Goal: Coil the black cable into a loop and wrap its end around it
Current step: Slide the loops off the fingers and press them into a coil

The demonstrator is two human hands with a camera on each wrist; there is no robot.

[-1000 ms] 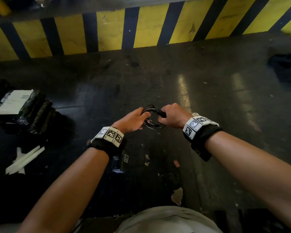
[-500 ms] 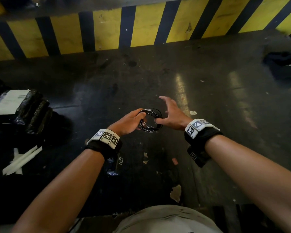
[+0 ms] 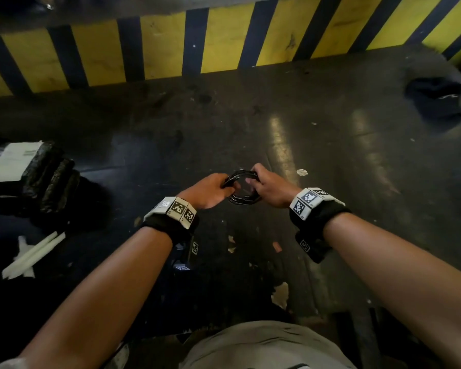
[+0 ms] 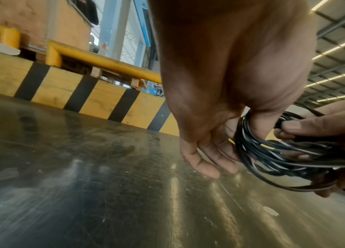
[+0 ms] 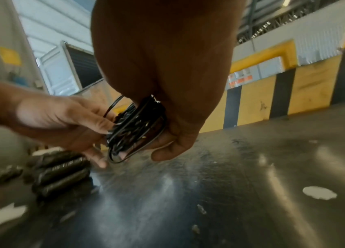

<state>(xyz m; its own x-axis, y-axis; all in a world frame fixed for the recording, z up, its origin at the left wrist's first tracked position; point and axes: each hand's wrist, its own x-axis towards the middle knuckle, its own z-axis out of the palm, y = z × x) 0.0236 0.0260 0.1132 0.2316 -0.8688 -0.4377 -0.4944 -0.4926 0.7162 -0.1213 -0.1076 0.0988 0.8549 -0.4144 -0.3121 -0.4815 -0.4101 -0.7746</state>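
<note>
The black cable [image 3: 242,201] is a small coil of several turns, held above the dark floor between both hands in the head view. My left hand [image 3: 218,189] pinches the coil's left side. In the left wrist view the cable [image 4: 281,151] passes between that hand's thumb and its fingers [image 4: 207,161], which point down. My right hand [image 3: 258,182] grips the coil's right side with curled fingers. The right wrist view shows the coil [image 5: 133,129] bunched under the right hand [image 5: 167,147], with the left hand [image 5: 95,127] holding its other side. The cable's end is hidden in the coil.
Black wrapped bundles with a white label [image 3: 37,177] lie at the left, with white strips [image 3: 32,254] nearer me. A yellow and black striped barrier [image 3: 224,46] runs along the back. A dark cloth [image 3: 437,102] lies at the far right. The floor [image 3: 304,262] is scuffed and glossy.
Half a second ago my right hand was off the coil with fingers spread; now it grips the coil's right side again. The left hand has kept its hold throughout.
</note>
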